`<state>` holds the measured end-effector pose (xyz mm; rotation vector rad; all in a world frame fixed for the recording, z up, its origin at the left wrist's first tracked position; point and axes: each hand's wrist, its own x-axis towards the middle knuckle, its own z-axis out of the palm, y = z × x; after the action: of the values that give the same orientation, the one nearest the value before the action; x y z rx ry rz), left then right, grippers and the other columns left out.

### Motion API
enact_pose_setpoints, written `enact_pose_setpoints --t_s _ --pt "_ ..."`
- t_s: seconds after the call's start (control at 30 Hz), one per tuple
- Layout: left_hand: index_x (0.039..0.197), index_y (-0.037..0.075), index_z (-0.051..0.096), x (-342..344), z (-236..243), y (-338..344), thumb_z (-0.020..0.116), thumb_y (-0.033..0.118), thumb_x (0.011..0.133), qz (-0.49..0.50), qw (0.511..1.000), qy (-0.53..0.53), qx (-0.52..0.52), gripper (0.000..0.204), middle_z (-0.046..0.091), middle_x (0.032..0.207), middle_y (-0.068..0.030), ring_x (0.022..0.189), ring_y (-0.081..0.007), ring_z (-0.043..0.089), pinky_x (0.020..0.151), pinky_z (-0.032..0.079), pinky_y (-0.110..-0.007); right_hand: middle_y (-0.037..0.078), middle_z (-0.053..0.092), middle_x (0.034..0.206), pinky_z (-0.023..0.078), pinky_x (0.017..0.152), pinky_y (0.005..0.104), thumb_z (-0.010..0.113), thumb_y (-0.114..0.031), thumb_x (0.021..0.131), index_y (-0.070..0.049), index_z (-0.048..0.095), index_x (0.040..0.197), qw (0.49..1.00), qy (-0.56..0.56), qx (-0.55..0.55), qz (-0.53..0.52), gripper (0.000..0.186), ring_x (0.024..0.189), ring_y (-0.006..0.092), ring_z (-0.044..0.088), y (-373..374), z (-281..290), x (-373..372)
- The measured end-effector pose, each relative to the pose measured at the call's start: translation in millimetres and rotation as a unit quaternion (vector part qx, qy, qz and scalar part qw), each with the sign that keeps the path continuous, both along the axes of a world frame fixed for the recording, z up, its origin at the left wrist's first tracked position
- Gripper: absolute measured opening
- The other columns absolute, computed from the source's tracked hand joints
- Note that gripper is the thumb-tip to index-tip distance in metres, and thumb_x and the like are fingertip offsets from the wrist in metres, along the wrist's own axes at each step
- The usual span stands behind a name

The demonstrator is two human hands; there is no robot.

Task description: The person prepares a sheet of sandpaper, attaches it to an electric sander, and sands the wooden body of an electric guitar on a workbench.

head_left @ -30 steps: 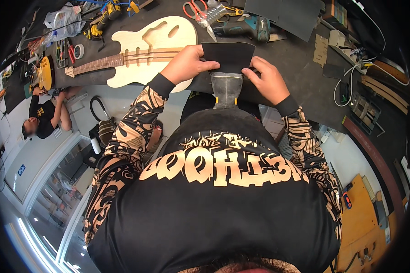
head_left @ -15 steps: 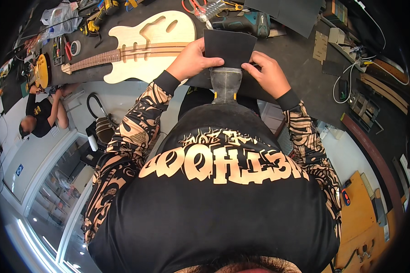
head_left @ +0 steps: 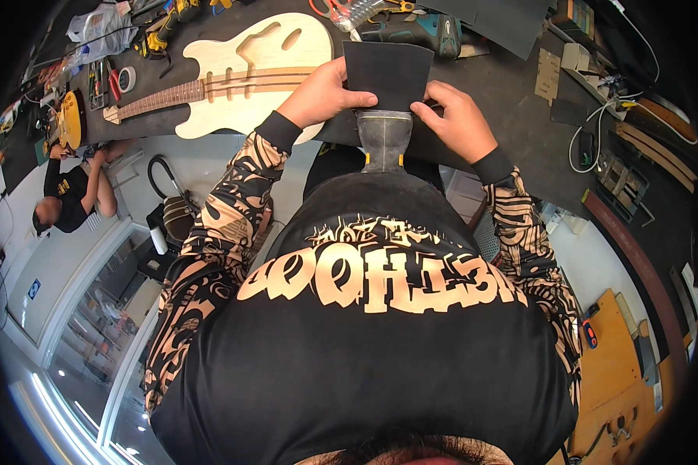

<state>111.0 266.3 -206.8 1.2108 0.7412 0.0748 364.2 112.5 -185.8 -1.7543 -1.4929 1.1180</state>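
My left hand [head_left: 320, 94] and my right hand [head_left: 459, 120] each pinch a lower corner of a black rectangular sheet [head_left: 388, 72], holding it up just above the dark workbench [head_left: 520, 101]. Below the sheet stands a small grey cone-shaped piece [head_left: 384, 139] against my chest. An unfinished pale wooden electric guitar body with its neck [head_left: 233, 74] lies on the bench, immediately left of my left hand.
A teal power drill [head_left: 434, 32], orange-handled scissors [head_left: 329, 8] and more black sheets [head_left: 496, 15] lie at the bench's far side. Pliers, tape and a yellow guitar [head_left: 70, 124] sit at the left. Another person in black [head_left: 70, 198] crouches lower left. Cables lie at the right.
The black sheet, first lying low and wide at the bench edge, now stands raised and upright between both hands. My hands have shifted a little farther from my chest.
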Motion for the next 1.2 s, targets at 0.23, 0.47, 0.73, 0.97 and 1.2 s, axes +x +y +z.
enact_pose_setpoints --t_s 0.23,0.47,0.73,0.97,1.2 --pt "0.135 -0.004 0.072 -1.8 3.9 -0.5 0.085 0.001 0.098 -0.016 1.000 0.013 0.011 0.039 0.081 0.125 -0.0078 0.113 -0.0147 0.075 0.103 0.061 -0.033 0.016 0.070 0.095 0.055 0.078 0.0470 0.077 -0.025 0.103 0.000 0.063 0.100 0.999 -0.030 0.003 0.009 0.029 0.086 0.0387 0.069 -0.7 2.7 -0.2" --pt "0.125 -0.003 0.076 -13.2 2.2 -7.5 0.084 0.006 0.099 -0.030 0.991 0.067 0.111 0.028 0.081 0.106 -0.0083 0.094 -0.0133 0.076 0.088 0.062 -0.033 0.015 0.072 0.100 0.056 0.078 0.0492 0.077 -0.022 0.104 -0.002 0.065 0.106 0.993 -0.086 0.084 0.006 0.024 0.090 0.0418 0.070 -9.1 -0.3 -3.9" --pt "0.126 -0.002 0.077 -24.8 10.0 -7.4 0.086 0.010 0.099 -0.036 0.973 0.063 0.217 0.031 0.083 0.109 -0.0084 0.099 -0.0153 0.079 0.089 0.063 -0.031 0.014 0.073 0.099 0.057 0.076 0.0477 0.079 -0.021 0.103 -0.004 0.067 0.106 0.989 -0.092 0.117 -0.012 0.021 0.087 0.0399 0.071 -14.8 -2.9 -9.5" --pt "0.129 -0.001 0.075 -26.7 6.4 -7.5 0.085 0.005 0.100 -0.013 0.980 0.080 0.180 0.031 0.082 0.115 -0.0084 0.102 -0.0150 0.078 0.091 0.065 -0.032 0.013 0.074 0.099 0.057 0.076 0.0476 0.077 -0.025 0.105 -0.006 0.068 0.108 0.990 -0.106 0.097 -0.017 0.022 0.087 0.0390 0.072 -12.5 0.0 -9.8" --pt "0.132 -0.004 0.069 -29.7 -3.4 -11.0 0.082 0.003 0.102 0.192 0.978 -0.045 0.067 0.034 0.079 0.125 -0.0124 0.112 -0.0198 0.078 0.095 0.066 -0.035 0.006 0.076 0.099 0.059 0.082 0.0451 0.076 -0.028 0.103 -0.009 0.070 0.107 0.981 -0.119 0.142 0.063 0.020 0.098 0.0299 0.073 12.8 0.2 -16.8"
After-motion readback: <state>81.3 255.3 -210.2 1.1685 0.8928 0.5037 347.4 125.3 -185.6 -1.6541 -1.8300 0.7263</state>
